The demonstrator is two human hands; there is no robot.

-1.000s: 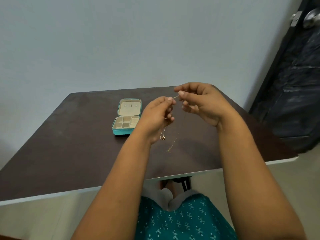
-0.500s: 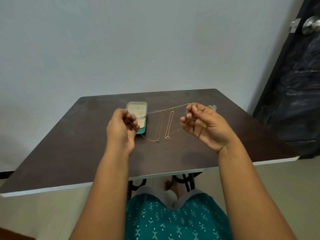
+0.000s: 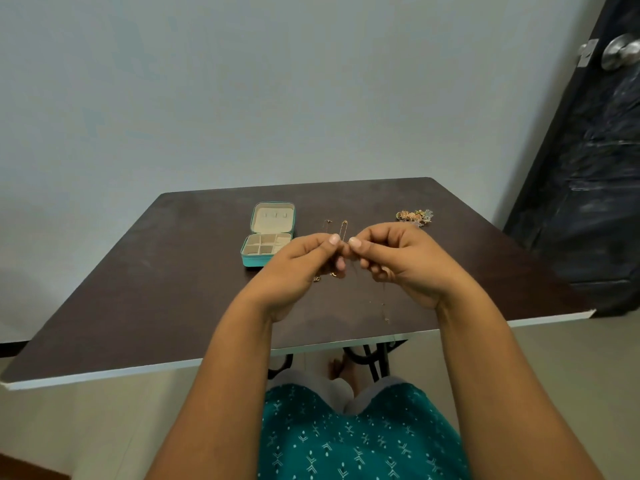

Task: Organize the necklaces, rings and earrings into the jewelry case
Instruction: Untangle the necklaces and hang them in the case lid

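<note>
A small teal jewelry case [image 3: 268, 237] lies open on the dark table [image 3: 173, 271], its cream lid flat behind a tray of compartments. My left hand [image 3: 301, 265] and my right hand [image 3: 398, 261] are raised together over the table, fingertips nearly touching, both pinching a thin gold necklace chain [image 3: 384, 306] that hangs down below my right hand. Two more thin necklaces [image 3: 343, 227] lie on the table behind my hands, their pendant ends [image 3: 325, 277] showing under my left hand. A small heap of rings and earrings [image 3: 415, 216] sits at the table's far right.
The table stands against a pale blue wall [image 3: 277, 98]. A dark door [image 3: 595, 168] with a metal knob is on the right. The table's white front edge [image 3: 311, 344] is near my lap, with black metal legs underneath.
My hands were spread apart with the chain stretched between them half a second ago; now they have come together at the middle, fingertips close, and the chain hangs slack.
</note>
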